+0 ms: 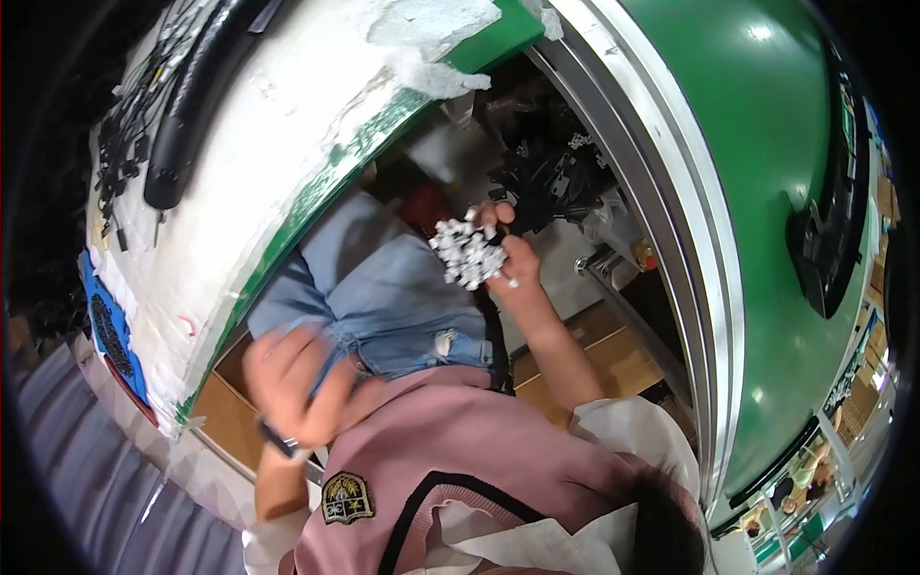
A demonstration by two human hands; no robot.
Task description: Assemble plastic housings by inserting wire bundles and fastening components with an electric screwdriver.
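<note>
My right hand [515, 259] is closed around a bunch of small white plug connectors [468, 251], held over the gap beside my knees. Their white ends cluster together; what they are attached to is mostly hidden by the fingers. My left hand [311, 383] is raised in front of my lap near the table edge, with a dark watch band on its wrist. Motion smears its fingers, so whether anything is between them does not show.
To the left is a white-topped table [278, 125] with a worn green edge, carrying black cables [134, 125] and a thick black tool [182, 134]. A heap of black cables [551, 172] lies low beyond my right hand. A metal rail [690, 220] borders the green surface [767, 220] at right.
</note>
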